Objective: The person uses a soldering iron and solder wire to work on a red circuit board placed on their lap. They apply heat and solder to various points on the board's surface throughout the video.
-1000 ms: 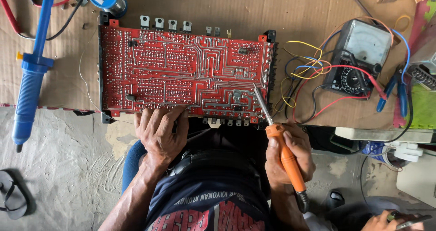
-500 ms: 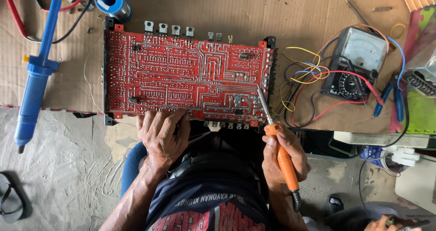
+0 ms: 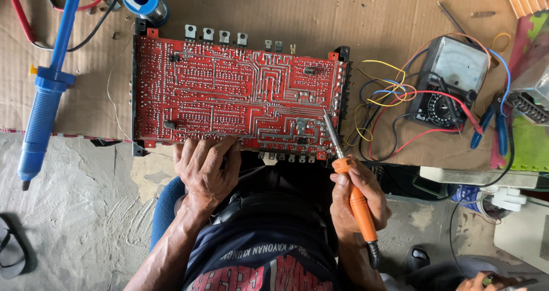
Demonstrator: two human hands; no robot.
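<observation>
Red circuit board (image 3: 240,96) under flat left hand (image 3: 203,168); right hand (image 3: 357,196) grips orange soldering iron (image 3: 351,196), tip seemingly touching

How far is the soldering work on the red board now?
Set up: the red circuit board lies solder side up. In hand: the right hand holds the orange soldering iron, tip at the board's lower right, while the left hand steadies its near edge. Finished joints cannot be told.
</observation>
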